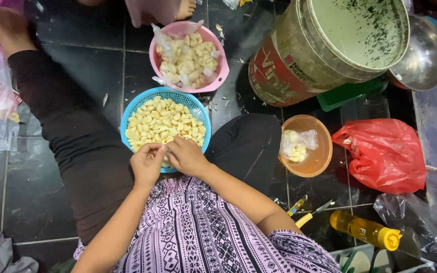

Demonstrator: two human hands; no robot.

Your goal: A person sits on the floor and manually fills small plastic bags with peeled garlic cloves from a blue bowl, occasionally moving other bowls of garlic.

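Head view, looking down at a seated person on a dark tiled floor (pixel 51 197). Hidden or unclear: the small piece pinched between the two hands is mostly covered by fingers; it is pale, apparently a garlic clove (pixel 164 149), but its outline cannot be made out. The near rim of the blue basket (pixel 127 119) is masked by both hands.

Left hand (pixel 146 163): grip closed, fingertips curled onto the clove at the basket's near edge. Right hand (pixel 187 155): grip likewise closed, fingers bent in, meeting the left hand over the same piece. The basket is filled with peeled cloves.

Just beyond it stands a pink bowl (pixel 217 76) of cloves mixed with loose skins. To the right lie an orange bowl (pixel 319 156), a red plastic bag (pixel 385 154), a large tilted bucket (pixel 299 65) and a yellow bottle (pixel 362 230); a knife (pixel 312 215) lies near the bottle.
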